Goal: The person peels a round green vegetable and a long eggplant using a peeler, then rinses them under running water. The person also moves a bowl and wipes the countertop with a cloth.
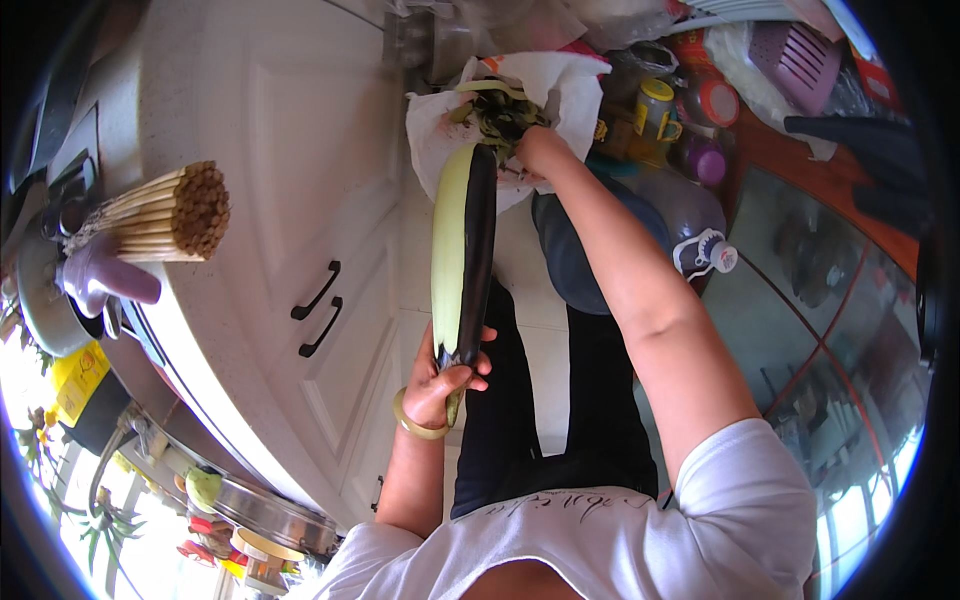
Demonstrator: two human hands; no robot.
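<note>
My left hand (442, 379) grips a long eggplant (463, 251) by its stem end and holds it upward in front of my legs. Its left side is peeled to pale green flesh, while the right side keeps its dark purple skin. Beyond the tip, a white plastic bag (435, 131) lies spread around a heap of dark peelings (499, 112). My right hand (546, 152) reaches to the bag's right part, beside those peelings. Its fingers are turned away and partly hidden, so whether they hold anything cannot be made out.
White cabinets with black handles (319, 291) line the left, below a counter bearing a bundle of wooden sticks (180, 214) and a steel pot (274, 517). At right stand a large plastic bottle (686, 202), jars (655, 112) and a glass-topped table (810, 300).
</note>
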